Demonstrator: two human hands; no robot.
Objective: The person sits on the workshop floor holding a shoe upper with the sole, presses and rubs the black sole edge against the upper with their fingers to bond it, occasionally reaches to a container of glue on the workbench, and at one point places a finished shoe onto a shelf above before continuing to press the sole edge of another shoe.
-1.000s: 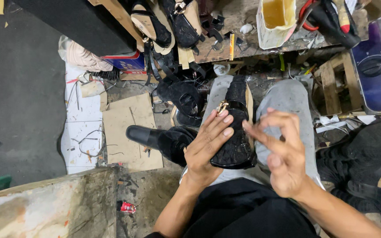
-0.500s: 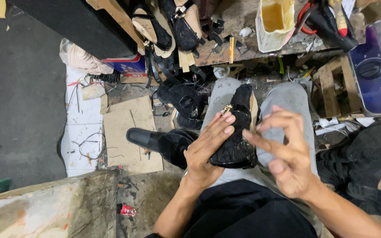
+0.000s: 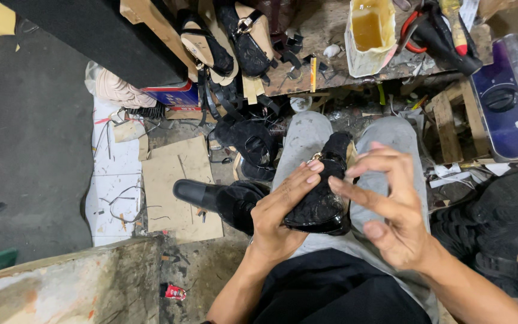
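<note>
black lace shoe (image 3: 322, 198) on the lap, heel end hidden by fingers | left hand (image 3: 280, 213) grips the shoe's left side | right hand (image 3: 391, 207) just right of shoe, fingers spread, empty | glue tub (image 3: 368, 33) far above shoe

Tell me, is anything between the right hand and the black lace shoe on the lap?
Nothing visible. The right hand hangs open just right of the black lace shoe, with only a small gap between; the left hand already grips the shoe.

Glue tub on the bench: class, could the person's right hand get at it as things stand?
Probably yes. The right hand hovers open beside the black shoe, holding nothing, and the glue tub stands open-topped at the bench edge beyond the knees with nothing between.
</note>
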